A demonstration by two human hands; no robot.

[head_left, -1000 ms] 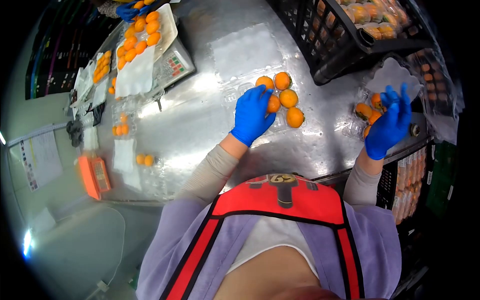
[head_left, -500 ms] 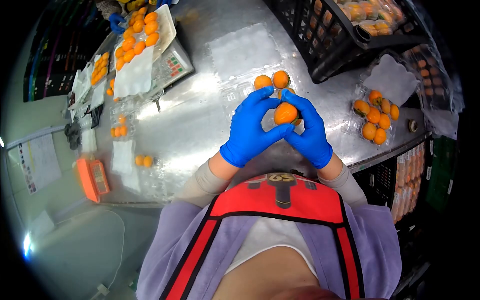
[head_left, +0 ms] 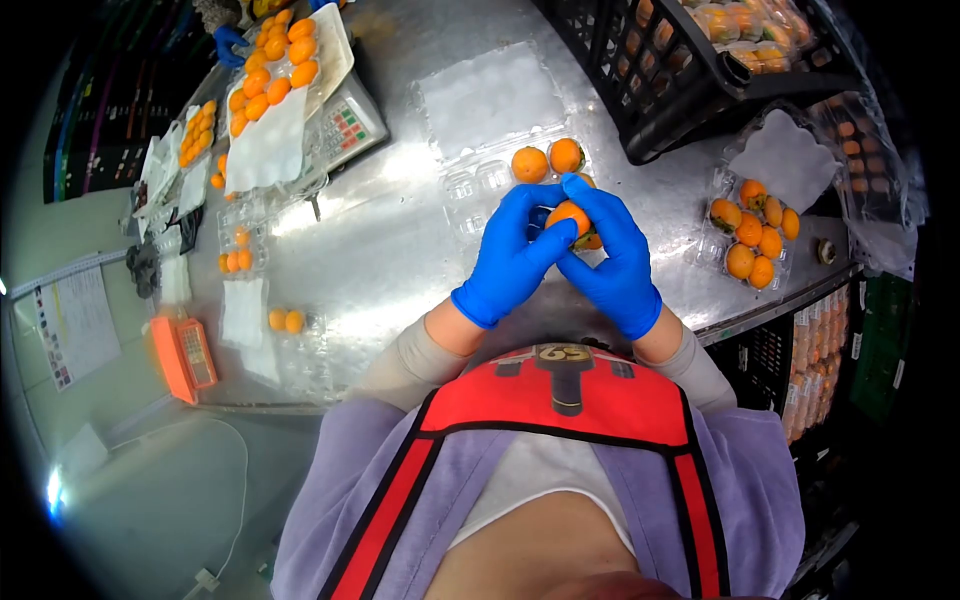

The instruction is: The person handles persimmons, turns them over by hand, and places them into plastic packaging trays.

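An orange persimmon is held between my two blue-gloved hands above the metal table. My left hand curls around its left side, with the thumb pressed on the front of the fruit. From the right, the fingers of my right hand wrap around it. Green leaf shows under the fruit, by my right thumb. Just beyond my hands lies an open clear plastic clamshell, with persimmons in its far cells. Its lid lies flat with a white pad on it. My hands hide part of the near cells.
A black crate with packed fruit stands at the far right. Right of my hands is another clamshell of persimmons. At the left, a scale bears a loaded pack, and an orange device sits near the table edge. A co-worker's blue glove shows behind.
The held persimmon has turned and shifted slightly up and left. My left fingers and thumb have closed in further around it.
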